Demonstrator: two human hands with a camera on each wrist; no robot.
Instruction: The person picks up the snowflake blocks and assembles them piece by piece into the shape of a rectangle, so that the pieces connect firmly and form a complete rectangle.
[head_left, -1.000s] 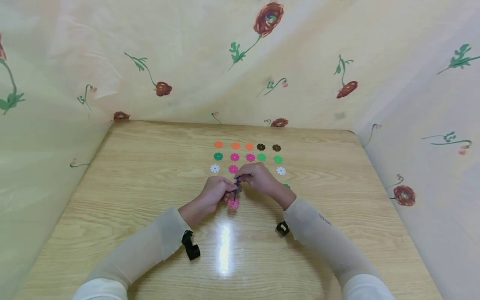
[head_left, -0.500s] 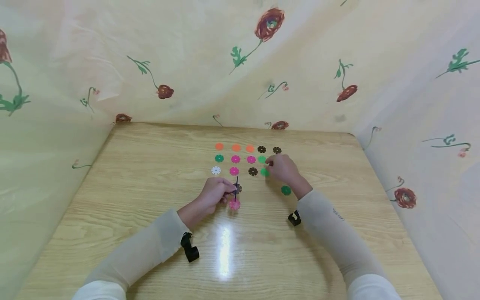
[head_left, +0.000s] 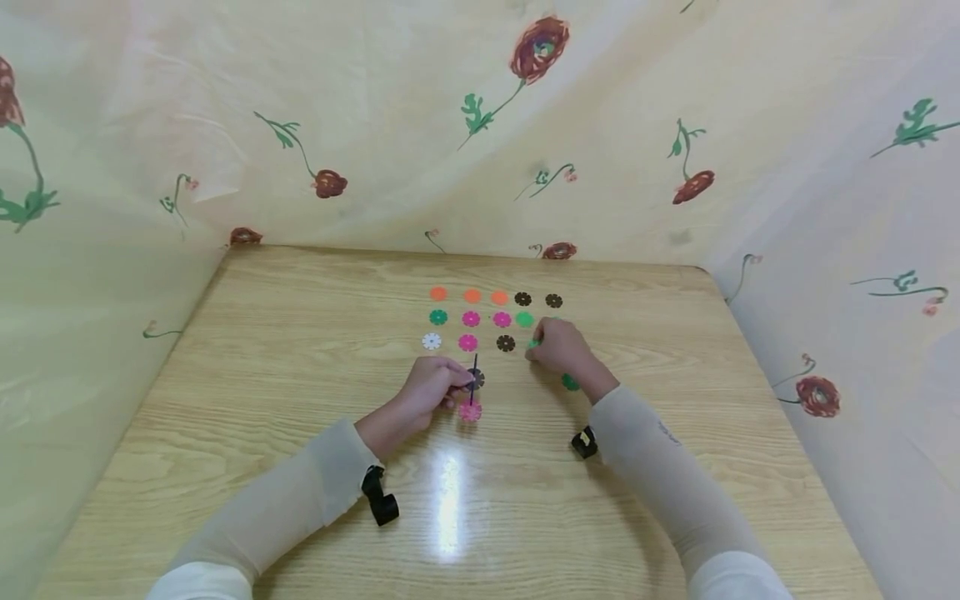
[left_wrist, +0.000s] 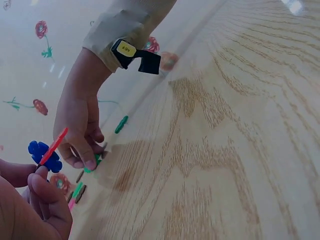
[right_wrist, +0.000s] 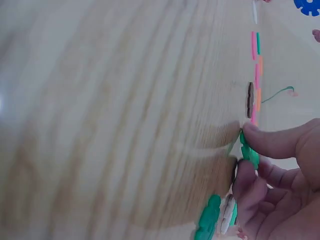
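Observation:
My left hand (head_left: 431, 387) pinches a small cluster of notched, flower-shaped plastic discs above the table. A blue disc (left_wrist: 36, 148) stands edge-on in the head view, with a pink disc (head_left: 470, 412) joined at its near end. A dark brown disc (head_left: 478, 379) sits by the fingertips. To the right, my right hand (head_left: 564, 346) pinches a light green disc (right_wrist: 249, 152) between thumb and fingers at the tabletop. In the right wrist view that disc is tilted, its lower part partly covered by fingers.
Loose discs lie in rows on the wooden table (head_left: 300, 350): orange (head_left: 472, 296), brown (head_left: 506, 342), pink (head_left: 471, 318), light green (head_left: 524, 319) and white (head_left: 431, 341). A dark green disc (right_wrist: 207, 219) lies below my right hand. Flowered cloth (head_left: 390, 125) encloses the table.
My right hand has left the cluster in my left hand and moved right, then slightly down onto a light green disc. The left hand has stayed nearly still, keeping its pinch.

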